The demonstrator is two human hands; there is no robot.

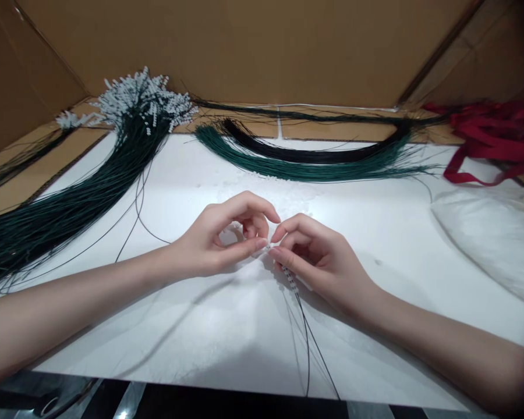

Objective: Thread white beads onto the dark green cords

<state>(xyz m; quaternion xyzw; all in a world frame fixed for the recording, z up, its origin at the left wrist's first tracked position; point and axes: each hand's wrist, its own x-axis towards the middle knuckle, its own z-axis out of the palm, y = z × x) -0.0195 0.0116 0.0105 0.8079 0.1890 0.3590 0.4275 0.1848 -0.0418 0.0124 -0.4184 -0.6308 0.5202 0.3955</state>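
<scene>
Over the middle of the white board, my left hand (238,233) and my right hand (312,247) meet fingertip to fingertip. Both pinch a small strand of white beads (290,280), whose upper end is mostly covered by the fingers. From under my right hand the beaded part slants down, and two thin dark wires (306,331) trail from it towards the board's front edge. Loose white beads (266,176) lie scattered beyond my hands. Exactly which bead each fingertip presses is too small to make out.
A thick bundle of dark green wires (113,169) with white-beaded tips (146,102) lies at the left. Behind are curved bundles of green wires (305,169) and black wires (314,155). Red ribbon (498,139) and a clear plastic bag (493,233) are at the right. Cardboard walls (253,52) enclose the back.
</scene>
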